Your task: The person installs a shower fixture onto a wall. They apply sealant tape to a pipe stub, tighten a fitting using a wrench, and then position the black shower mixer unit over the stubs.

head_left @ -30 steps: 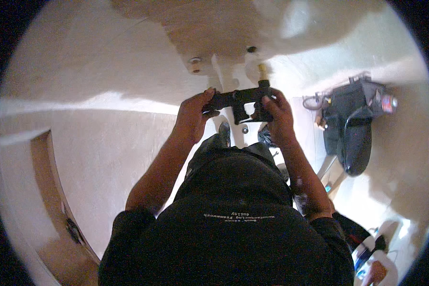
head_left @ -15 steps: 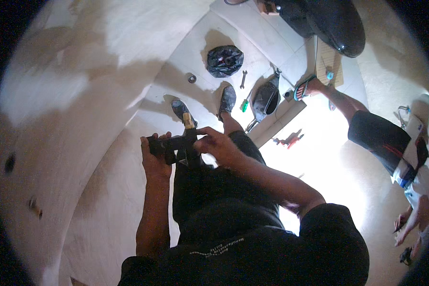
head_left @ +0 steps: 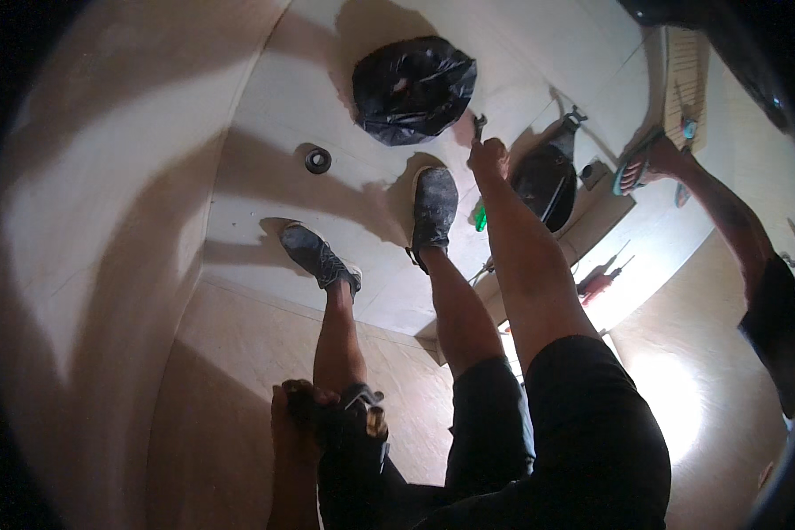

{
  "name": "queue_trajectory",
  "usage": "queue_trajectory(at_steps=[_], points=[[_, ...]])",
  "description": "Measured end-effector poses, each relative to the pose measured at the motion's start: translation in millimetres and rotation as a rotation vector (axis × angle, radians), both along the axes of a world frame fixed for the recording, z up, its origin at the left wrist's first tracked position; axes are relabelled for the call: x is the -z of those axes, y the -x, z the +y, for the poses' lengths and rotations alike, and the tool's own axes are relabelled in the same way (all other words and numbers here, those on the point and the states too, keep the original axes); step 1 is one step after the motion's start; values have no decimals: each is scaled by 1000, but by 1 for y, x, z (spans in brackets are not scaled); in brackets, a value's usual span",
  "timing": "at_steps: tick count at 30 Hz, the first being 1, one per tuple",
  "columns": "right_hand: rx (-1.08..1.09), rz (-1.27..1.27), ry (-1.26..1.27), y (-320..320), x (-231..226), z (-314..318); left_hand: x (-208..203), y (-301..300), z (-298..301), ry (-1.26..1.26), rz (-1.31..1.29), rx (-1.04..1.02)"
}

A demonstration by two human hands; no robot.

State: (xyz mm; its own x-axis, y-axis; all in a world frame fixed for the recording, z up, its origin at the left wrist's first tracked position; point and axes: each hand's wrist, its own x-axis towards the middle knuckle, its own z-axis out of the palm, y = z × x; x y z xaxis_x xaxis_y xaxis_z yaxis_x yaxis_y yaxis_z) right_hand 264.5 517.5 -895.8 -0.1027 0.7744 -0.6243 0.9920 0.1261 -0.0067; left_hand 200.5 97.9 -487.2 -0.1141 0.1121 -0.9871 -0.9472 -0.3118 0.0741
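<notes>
Low at the left, my left hand (head_left: 297, 399) is closed around a dark fitting (head_left: 349, 424) with a metal bracket and a brass connector (head_left: 376, 421) on it; its lower part merges with my dark shorts. My right arm reaches far forward to the floor. There my right hand (head_left: 489, 161) is closed around the lower part of a wrench (head_left: 479, 127), whose open jaw shows beyond my fingers. Beside that hand lie a black pouch (head_left: 543, 181) with a strap and buckle, and a green screwdriver handle (head_left: 480, 217), partly hidden by my forearm.
A black plastic bag (head_left: 412, 93) sits ahead, with a dark ring (head_left: 318, 160) to its left. My shoes (head_left: 435, 208) stand between. A ledge edge (head_left: 583, 225) and red-handled tools (head_left: 599, 287) lie right. Another person's sandaled foot (head_left: 642, 166) is at the far right.
My right hand has left the dark fitting and reached forward, closing on the wrench on the floor. My left hand has lowered with the fitting. The view has come closer to the floor.
</notes>
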Motion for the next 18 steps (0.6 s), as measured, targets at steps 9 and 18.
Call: queue_trajectory(at_steps=[9,18], points=[[24,45,-190,3,-2,23,12,24,-8,-191,16,-208],[-318,633,204,-5,-294,-95,-184,59,-71,2,2,149]])
